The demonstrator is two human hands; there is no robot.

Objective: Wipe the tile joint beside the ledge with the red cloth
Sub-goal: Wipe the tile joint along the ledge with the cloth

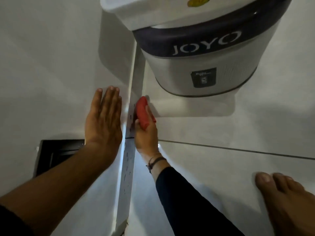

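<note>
Bare toes of one foot (pixel 279 198) sit at the lower right of the head view, resting on pale glossy floor tiles (pixel 221 130). Further in, the right hand (pixel 146 133), its fingers (pixel 148 111) closed around a rolled red cloth (pixel 143 111), presses the cloth tip against the tile joint (pixel 131 120) running along the foot of a narrow white ledge (pixel 127 167). The left hand (pixel 103 120) lies flat on the ledge's top, fingers (pixel 109 97) open and straight, gripping nothing.

To wipe well, I judge the cloth should stay bunched to a firm edge, pushed into the groove and drawn along its length, the left hand steadying the body.

Beyond stands a white plastic bucket with a dark band reading JOYO (pixel 201 53); its contents are hidden. A dark floor-drain grate (pixel 58 150) sits lower left.
</note>
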